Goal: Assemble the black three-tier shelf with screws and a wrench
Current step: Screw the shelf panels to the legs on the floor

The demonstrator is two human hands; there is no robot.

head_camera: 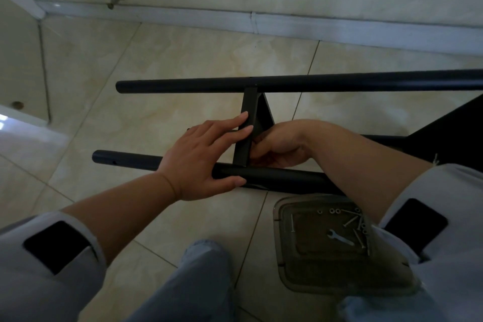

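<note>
The black shelf frame lies on its side on the tiled floor: a far tube (313,83), a near tube (277,178) and a black shelf panel (247,123) standing edge-on between them. My left hand (206,159) lies flat, fingers straight against the panel's left edge, thumb along the near tube. My right hand (279,144) is curled behind the panel's right side; what its fingers hold is hidden. A small silver wrench (339,238) and several screws (351,219) lie in a tray (287,269) by my right knee.
A white skirting board (261,21) runs along the wall at the back. More of the black frame (449,133) extends off to the right. My knees in light trousers fill the bottom of the view. Beige floor tiles lie to the left.
</note>
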